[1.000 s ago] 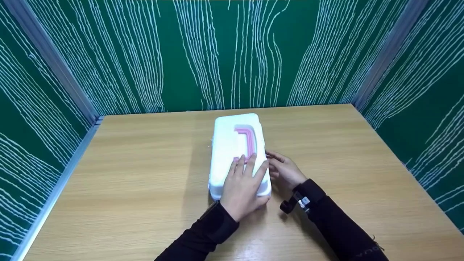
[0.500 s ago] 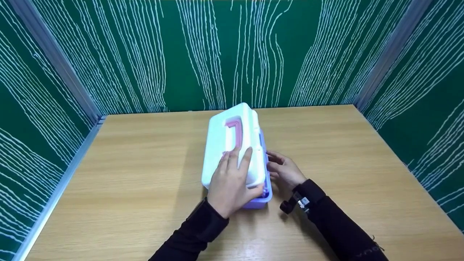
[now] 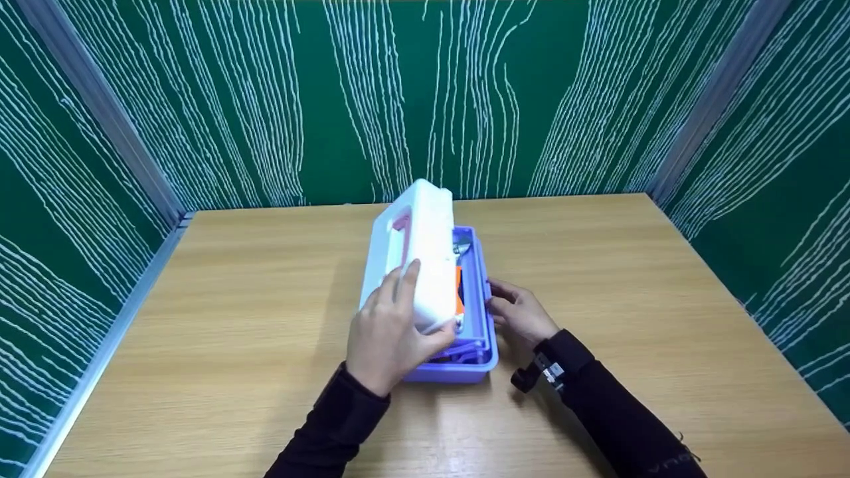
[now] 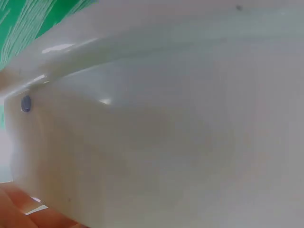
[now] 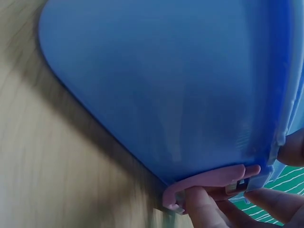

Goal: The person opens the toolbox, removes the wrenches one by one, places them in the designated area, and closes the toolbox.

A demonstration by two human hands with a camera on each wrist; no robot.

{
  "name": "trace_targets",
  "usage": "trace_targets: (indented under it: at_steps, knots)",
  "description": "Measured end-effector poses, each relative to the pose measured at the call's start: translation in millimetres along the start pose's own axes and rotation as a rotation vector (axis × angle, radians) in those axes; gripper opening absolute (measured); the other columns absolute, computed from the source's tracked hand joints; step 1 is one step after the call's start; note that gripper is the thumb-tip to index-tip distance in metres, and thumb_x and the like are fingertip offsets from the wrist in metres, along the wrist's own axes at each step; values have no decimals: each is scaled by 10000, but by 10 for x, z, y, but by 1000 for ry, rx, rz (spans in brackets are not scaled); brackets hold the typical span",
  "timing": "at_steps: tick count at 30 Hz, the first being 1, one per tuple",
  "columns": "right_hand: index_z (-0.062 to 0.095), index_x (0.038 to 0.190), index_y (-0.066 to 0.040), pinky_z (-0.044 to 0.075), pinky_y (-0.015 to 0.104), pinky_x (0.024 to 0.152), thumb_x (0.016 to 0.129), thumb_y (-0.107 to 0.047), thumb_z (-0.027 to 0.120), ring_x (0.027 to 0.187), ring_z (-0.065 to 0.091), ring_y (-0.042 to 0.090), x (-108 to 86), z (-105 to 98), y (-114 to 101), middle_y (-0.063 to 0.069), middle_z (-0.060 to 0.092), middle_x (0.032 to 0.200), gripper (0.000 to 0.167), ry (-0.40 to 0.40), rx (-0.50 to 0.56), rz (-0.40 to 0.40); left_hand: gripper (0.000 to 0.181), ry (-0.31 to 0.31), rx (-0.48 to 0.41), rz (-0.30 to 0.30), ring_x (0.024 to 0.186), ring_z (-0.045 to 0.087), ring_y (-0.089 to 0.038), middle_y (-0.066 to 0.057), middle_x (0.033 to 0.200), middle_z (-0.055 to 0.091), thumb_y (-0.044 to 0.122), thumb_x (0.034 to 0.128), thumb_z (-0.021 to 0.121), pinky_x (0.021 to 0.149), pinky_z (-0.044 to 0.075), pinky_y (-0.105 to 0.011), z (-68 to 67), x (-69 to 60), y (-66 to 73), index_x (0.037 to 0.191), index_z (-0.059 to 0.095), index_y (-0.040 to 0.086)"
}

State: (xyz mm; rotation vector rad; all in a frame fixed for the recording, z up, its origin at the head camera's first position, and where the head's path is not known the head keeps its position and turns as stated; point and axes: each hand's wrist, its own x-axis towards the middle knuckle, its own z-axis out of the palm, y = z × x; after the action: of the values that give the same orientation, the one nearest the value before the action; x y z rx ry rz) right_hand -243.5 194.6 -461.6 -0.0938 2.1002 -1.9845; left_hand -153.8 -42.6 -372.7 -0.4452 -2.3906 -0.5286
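A toolbox stands on the table with its white lid (image 3: 433, 259) tilted up to the left, a pink handle (image 3: 402, 229) set into the top. My left hand (image 3: 385, 335) grips the lid, fingers across its top and thumb at its near corner. Below the lid is the purple base (image 3: 451, 374), which looks blue in the right wrist view. My right hand (image 3: 523, 315) holds the base's right side; in the right wrist view its fingers are around a pink latch (image 5: 209, 179) and the thumb is at the rim. Inside show an orange item (image 3: 459, 292) and a metal tool (image 3: 461, 247), partly hidden.
The toolbox sits mid-table on a wood-grain tabletop (image 3: 252, 318). Green walls with white wavy lines (image 3: 425, 99) enclose the back and both sides, with metal posts in the corners. A purple tray (image 3: 473, 312) lies inside the base.
The lid has swung up and left from lying flat, carried by my left hand, which has moved left. The purple base and its contents have come into view. My right hand stays put.
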Motion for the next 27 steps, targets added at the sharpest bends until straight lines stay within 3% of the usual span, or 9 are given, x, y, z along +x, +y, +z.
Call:
trace_targets:
  at_steps: [5, 12, 16, 20, 24, 27]
  knots:
    - [318, 1490, 50, 527, 291, 973, 973, -68, 479, 1167, 606, 226, 6, 8, 8, 286, 417, 1478, 554, 17, -56, -6, 878, -26, -152, -142, 919, 706, -321, -224, 1246, 640, 494, 710, 782, 687, 613, -427, -142, -7, -177, 1385, 499, 9]
    - [344, 1468, 80, 547, 261, 920, 966, -59, 473, 1059, 629, 159, 19, 20, 22, 292, 446, 1439, 536, 38, -73, -15, 826, -28, -309, -310, 936, 673, -301, -214, 1223, 632, 432, 740, 780, 729, 605, -418, -288, -45, -452, 1374, 484, -7]
    - [357, 1454, 94, 555, 244, 881, 952, -59, 469, 992, 634, 110, 16, 15, 29, 290, 467, 1406, 536, 39, -66, -30, 768, -36, -386, -381, 864, 658, -276, -181, 1179, 635, 416, 759, 773, 652, 593, -368, -332, -64, -582, 1345, 480, 14]
    - [354, 1445, 117, 563, 217, 809, 948, -63, 453, 926, 628, 73, 7, 21, 34, 273, 486, 1367, 538, 27, -64, -51, 649, -56, -522, -480, 789, 642, -255, -144, 1087, 642, 372, 801, 749, 584, 567, -326, -374, -112, -746, 1301, 466, 69]
    - [370, 1442, 107, 557, 197, 769, 955, -66, 449, 916, 618, 73, -2, 28, 23, 275, 489, 1364, 523, 36, -76, -51, 539, -70, -628, -562, 866, 649, -286, -181, 1116, 643, 320, 869, 689, 659, 576, -356, -412, -186, -951, 1276, 445, 65]
    - [368, 1448, 99, 550, 188, 781, 963, -58, 447, 941, 615, 85, -6, 28, 11, 292, 471, 1389, 516, 41, -71, -35, 490, -92, -642, -624, 1021, 648, -317, -228, 1217, 630, 314, 920, 630, 792, 579, -409, -440, -246, -1098, 1283, 437, 49]
